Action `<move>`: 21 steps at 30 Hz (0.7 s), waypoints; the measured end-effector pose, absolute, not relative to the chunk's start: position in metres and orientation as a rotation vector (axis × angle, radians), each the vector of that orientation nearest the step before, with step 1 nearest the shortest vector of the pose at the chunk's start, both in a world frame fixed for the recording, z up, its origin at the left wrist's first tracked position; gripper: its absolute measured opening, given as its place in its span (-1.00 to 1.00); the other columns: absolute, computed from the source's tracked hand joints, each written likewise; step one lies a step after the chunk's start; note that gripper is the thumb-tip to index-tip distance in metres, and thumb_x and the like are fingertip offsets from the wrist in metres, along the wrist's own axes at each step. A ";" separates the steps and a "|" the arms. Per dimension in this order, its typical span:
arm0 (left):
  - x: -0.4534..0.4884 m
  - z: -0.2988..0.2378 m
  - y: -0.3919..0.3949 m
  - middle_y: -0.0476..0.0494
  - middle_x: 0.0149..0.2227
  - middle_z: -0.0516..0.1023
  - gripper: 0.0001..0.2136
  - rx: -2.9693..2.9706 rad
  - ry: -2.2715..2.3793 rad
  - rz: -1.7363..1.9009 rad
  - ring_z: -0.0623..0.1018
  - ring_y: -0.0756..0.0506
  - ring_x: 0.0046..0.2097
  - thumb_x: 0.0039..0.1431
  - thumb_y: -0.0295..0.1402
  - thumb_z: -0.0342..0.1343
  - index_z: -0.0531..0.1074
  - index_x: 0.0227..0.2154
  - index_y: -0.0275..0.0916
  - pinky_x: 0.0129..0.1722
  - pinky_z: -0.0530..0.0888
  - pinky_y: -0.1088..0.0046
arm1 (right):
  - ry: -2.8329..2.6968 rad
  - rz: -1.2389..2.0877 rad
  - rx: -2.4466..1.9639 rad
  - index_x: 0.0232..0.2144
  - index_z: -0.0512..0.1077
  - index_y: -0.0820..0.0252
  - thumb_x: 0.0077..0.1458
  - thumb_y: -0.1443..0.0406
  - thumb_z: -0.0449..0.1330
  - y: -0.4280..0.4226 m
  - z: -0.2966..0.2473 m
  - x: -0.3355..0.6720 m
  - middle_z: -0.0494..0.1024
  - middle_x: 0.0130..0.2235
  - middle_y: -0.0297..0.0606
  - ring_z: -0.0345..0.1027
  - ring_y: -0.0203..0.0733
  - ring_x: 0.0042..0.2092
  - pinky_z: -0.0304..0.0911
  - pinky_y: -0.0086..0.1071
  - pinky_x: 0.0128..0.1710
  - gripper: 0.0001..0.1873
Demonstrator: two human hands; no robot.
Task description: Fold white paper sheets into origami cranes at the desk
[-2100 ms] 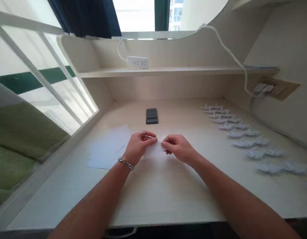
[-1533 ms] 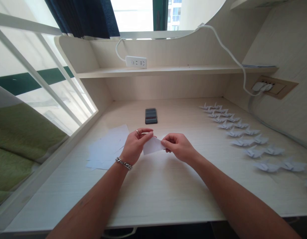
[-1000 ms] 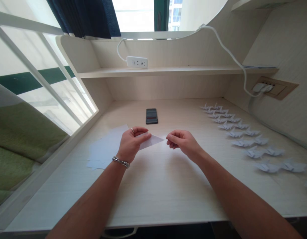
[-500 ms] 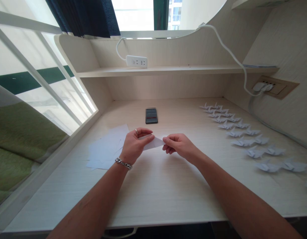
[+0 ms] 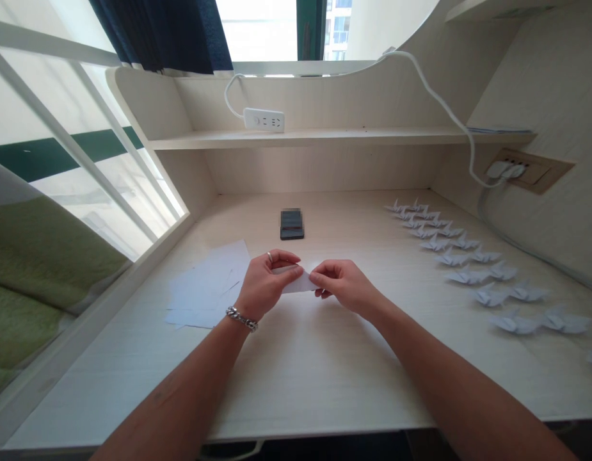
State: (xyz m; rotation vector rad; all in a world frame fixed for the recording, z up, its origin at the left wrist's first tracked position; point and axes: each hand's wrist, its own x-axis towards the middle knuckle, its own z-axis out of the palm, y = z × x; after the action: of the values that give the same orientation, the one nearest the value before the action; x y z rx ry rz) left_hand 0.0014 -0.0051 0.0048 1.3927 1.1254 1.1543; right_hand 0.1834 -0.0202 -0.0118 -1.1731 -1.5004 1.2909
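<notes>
Pinched nearly closed, my left hand [image 5: 264, 283] and right hand [image 5: 344, 285] hold a folded paper [image 5: 296, 283]. Loose sheets [image 5: 204, 282] lie left of them, paper birds [image 5: 490, 295] to the right.

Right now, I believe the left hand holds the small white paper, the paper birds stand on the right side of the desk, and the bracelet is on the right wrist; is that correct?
Not quite: the head view shows the bracelet on the left wrist. The left hand holds the small white paper, and the paper birds stand on the right side of the desk.
</notes>
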 end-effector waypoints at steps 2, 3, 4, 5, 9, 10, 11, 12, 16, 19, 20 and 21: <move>0.002 0.004 -0.005 -0.14 -0.42 0.60 -0.75 1.389 1.113 1.132 0.55 -0.06 -0.38 -0.15 -0.33 0.36 0.52 -0.36 -0.28 -0.41 0.42 0.47 | -1.531 1.208 -1.185 -0.47 0.47 0.26 0.01 0.17 0.24 -0.021 -0.013 0.182 0.48 -0.56 -0.30 0.35 -0.29 -0.50 0.25 -0.40 -0.45 -0.77; 0.002 0.003 -0.004 -0.15 -0.41 0.61 -0.73 1.369 1.101 1.129 0.55 -0.06 -0.39 -0.16 -0.33 0.36 0.51 -0.35 -0.28 -0.41 0.42 0.47 | -1.537 1.169 -1.200 -0.49 0.47 0.25 0.00 0.18 0.24 -0.021 -0.014 0.182 0.48 -0.57 -0.30 0.34 -0.29 -0.50 0.24 -0.40 -0.45 -0.78; 0.002 0.003 -0.004 -0.15 -0.41 0.61 -0.72 1.344 1.089 1.133 0.55 -0.05 -0.39 -0.16 -0.33 0.37 0.51 -0.34 -0.28 -0.41 0.42 0.47 | -1.537 1.144 -1.210 -0.49 0.47 0.25 0.00 0.19 0.24 -0.021 -0.014 0.181 0.48 -0.57 -0.30 0.34 -0.28 -0.50 0.24 -0.40 -0.45 -0.78; 0.002 0.002 -0.004 -0.14 -0.41 0.61 -0.72 1.322 1.080 1.143 0.55 -0.06 -0.40 -0.17 -0.33 0.37 0.51 -0.34 -0.28 -0.41 0.42 0.47 | -1.534 1.139 -1.209 -0.49 0.48 0.25 0.00 0.19 0.24 -0.021 -0.014 0.181 0.48 -0.57 -0.29 0.34 -0.28 -0.50 0.24 -0.39 -0.45 -0.79; 0.003 0.003 -0.003 -0.12 -0.45 0.59 -0.74 1.351 1.088 1.162 0.55 -0.06 -0.38 -0.20 -0.36 0.37 0.52 -0.39 -0.29 -0.38 0.43 0.46 | -1.470 1.250 -1.134 -0.45 0.48 0.25 -0.03 0.19 0.25 -0.021 -0.014 0.178 0.48 -0.49 -0.30 0.36 -0.27 -0.45 0.30 -0.37 -0.43 -0.79; 0.003 0.003 -0.004 -0.12 -0.45 0.59 -0.76 1.372 1.096 1.157 0.55 -0.07 -0.37 -0.20 -0.36 0.37 0.52 -0.40 -0.29 -0.37 0.43 0.46 | -1.453 1.277 -1.122 -0.45 0.47 0.25 -0.04 0.19 0.25 -0.021 -0.014 0.177 0.47 -0.47 -0.30 0.36 -0.27 -0.44 0.31 -0.37 -0.42 -0.79; 0.004 0.004 -0.004 -0.12 -0.45 0.59 -0.77 1.390 1.102 1.149 0.55 -0.07 -0.36 -0.20 -0.37 0.37 0.52 -0.41 -0.29 -0.36 0.44 0.46 | -1.440 1.296 -1.117 -0.46 0.46 0.24 -0.04 0.19 0.24 -0.020 -0.015 0.177 0.46 -0.47 -0.31 0.35 -0.27 -0.43 0.32 -0.37 -0.42 -0.79; 0.005 0.004 -0.005 -0.13 -0.44 0.59 -0.77 1.404 1.107 1.143 0.56 -0.07 -0.36 -0.19 -0.37 0.36 0.52 -0.41 -0.29 -0.36 0.44 0.46 | -1.440 1.302 -1.121 -0.46 0.46 0.24 -0.04 0.18 0.23 -0.020 -0.015 0.176 0.45 -0.47 -0.32 0.34 -0.27 -0.43 0.31 -0.37 -0.42 -0.79; 0.007 0.003 -0.007 -0.14 -0.43 0.59 -0.79 1.438 1.118 1.128 0.56 -0.09 -0.35 -0.21 -0.38 0.36 0.53 -0.43 -0.28 -0.35 0.45 0.43 | -1.536 1.169 -1.183 -0.50 0.46 0.22 -0.04 0.22 0.20 -0.020 -0.014 0.176 0.41 -0.53 -0.38 0.24 -0.32 -0.47 0.17 -0.41 -0.45 -0.83; 0.010 0.003 -0.008 -0.13 -0.45 0.59 -0.77 1.389 1.119 1.138 0.56 -0.09 -0.36 -0.24 -0.40 0.37 0.52 -0.43 -0.29 -0.36 0.45 0.43 | -1.536 1.107 -1.222 -0.58 0.43 0.20 -0.08 0.27 0.19 -0.021 -0.012 0.175 0.36 -0.58 -0.42 0.18 -0.33 -0.50 0.08 -0.41 -0.48 -0.87; 0.011 0.003 -0.008 -0.13 -0.46 0.59 -0.75 1.359 1.123 1.151 0.56 -0.08 -0.37 -0.25 -0.41 0.37 0.51 -0.42 -0.29 -0.37 0.44 0.44 | -1.512 1.121 -1.227 -0.60 0.41 0.20 -0.10 0.29 0.19 -0.021 -0.011 0.175 0.34 -0.59 -0.42 0.16 -0.34 -0.51 0.07 -0.42 -0.49 -0.88; 0.011 0.003 -0.008 -0.12 -0.46 0.58 -0.74 1.326 1.128 1.168 0.55 -0.07 -0.38 -0.27 -0.42 0.38 0.51 -0.42 -0.29 -0.38 0.44 0.45 | -1.485 1.145 -1.226 -0.62 0.39 0.20 -0.12 0.30 0.18 -0.021 -0.010 0.174 0.34 -0.60 -0.42 0.16 -0.33 -0.51 0.06 -0.42 -0.50 -0.88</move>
State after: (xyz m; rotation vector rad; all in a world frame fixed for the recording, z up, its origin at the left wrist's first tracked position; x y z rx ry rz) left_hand 0.0114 -0.0077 0.0033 1.3258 1.1275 1.1683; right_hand 0.1744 -0.0213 -0.0102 -1.2257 -1.4847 1.1451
